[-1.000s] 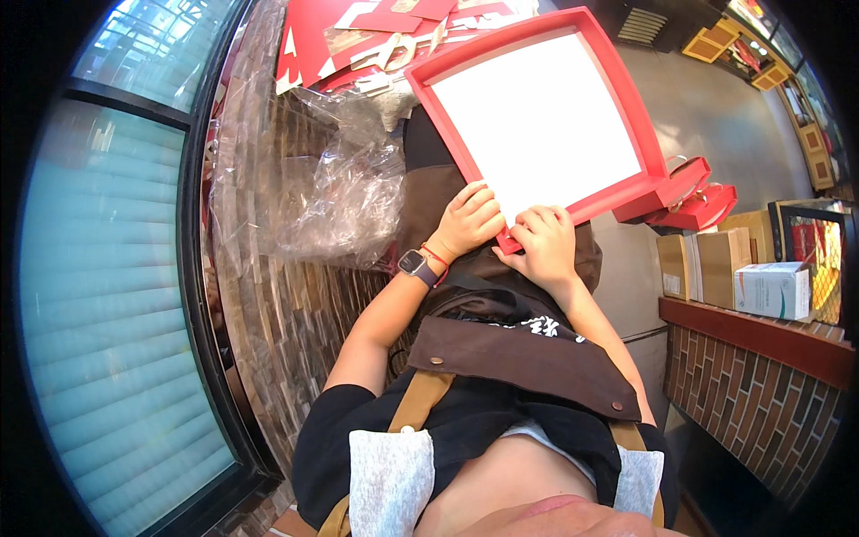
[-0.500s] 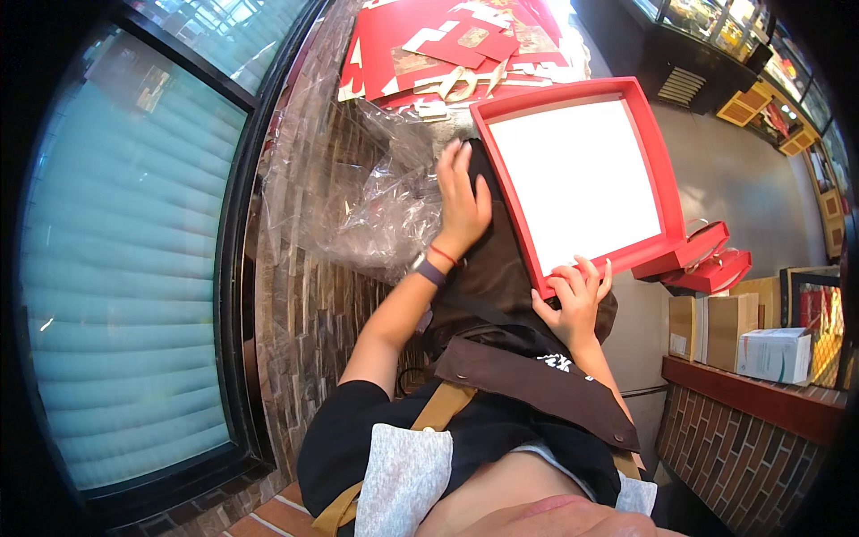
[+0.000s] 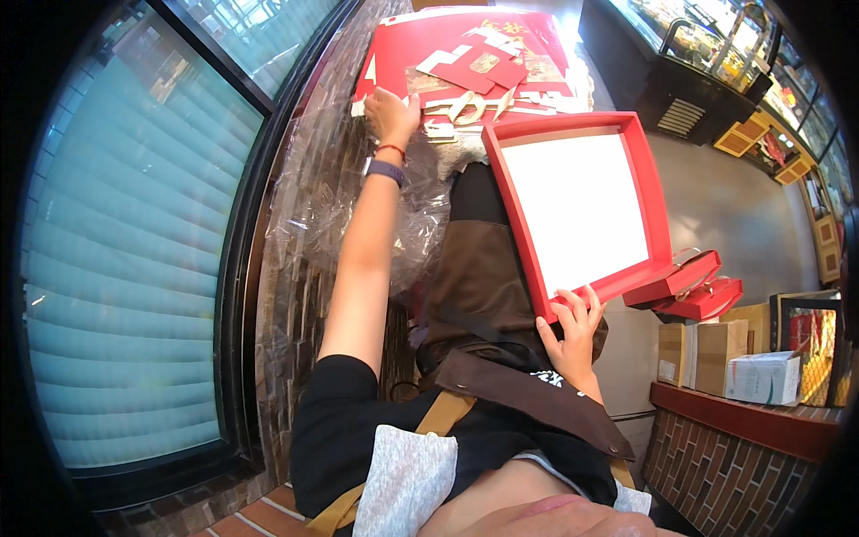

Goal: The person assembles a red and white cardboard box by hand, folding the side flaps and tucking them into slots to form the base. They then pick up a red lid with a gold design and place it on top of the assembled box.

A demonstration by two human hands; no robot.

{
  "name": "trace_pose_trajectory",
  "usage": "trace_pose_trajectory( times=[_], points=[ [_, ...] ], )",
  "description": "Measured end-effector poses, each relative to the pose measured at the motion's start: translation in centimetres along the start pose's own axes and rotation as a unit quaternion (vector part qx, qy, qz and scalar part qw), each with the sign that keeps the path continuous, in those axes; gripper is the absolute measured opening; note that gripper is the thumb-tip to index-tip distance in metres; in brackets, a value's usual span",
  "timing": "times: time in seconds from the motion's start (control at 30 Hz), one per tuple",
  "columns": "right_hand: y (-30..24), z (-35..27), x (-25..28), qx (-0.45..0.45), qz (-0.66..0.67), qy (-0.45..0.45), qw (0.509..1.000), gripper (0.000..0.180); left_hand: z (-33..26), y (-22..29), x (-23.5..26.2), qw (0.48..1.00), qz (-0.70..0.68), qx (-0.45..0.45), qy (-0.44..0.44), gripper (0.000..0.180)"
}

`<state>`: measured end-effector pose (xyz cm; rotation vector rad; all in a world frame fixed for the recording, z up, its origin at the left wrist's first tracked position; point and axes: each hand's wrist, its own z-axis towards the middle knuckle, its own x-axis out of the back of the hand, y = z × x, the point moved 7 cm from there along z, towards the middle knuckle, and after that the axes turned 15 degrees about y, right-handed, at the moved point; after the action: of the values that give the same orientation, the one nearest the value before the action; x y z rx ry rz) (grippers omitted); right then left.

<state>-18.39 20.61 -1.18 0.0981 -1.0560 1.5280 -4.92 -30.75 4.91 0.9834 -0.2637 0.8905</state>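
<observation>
My right hand [image 3: 574,333] grips the near rim of a shallow red box [image 3: 660,228] with a white inside. The box leans over my lap, its open side facing up toward me. My left hand [image 3: 391,116] is stretched far forward to the left edge of a pile of red sheets [image 3: 403,43]. Its fingers are bent, with the thumb apart, and I see nothing held in them. On the pile lie smaller red cards [image 3: 474,70] and pale ribbon loops [image 3: 467,107].
Crumpled clear plastic [image 3: 313,192] spreads below my left forearm. Red bags [image 3: 702,291] with handles stand right of the box. Cardboard boxes [image 3: 720,353] and a white box [image 3: 762,378] sit on a brick ledge [image 3: 716,438]. A window [image 3: 134,268] runs along the left.
My left hand has moved forward and left, from beside the red box to the edge of the red sheets. The box has shifted slightly nearer, still in my right hand.
</observation>
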Motion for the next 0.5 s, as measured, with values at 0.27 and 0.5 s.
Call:
trace_pose_trajectory(
  times=[0.27,0.5],
  points=[
    [-0.3,0.2,-0.6,0.023,0.044,0.009,0.999,0.029,6.0,-6.5,-3.1,0.990,0.090,0.018,-0.106,0.085],
    [-0.3,-0.1,-0.3,0.044,0.042,0.021,0.998,0.023,10.0,-4.9,-2.2,0.979,-0.203,0.013,0.033,0.025]
  ],
)
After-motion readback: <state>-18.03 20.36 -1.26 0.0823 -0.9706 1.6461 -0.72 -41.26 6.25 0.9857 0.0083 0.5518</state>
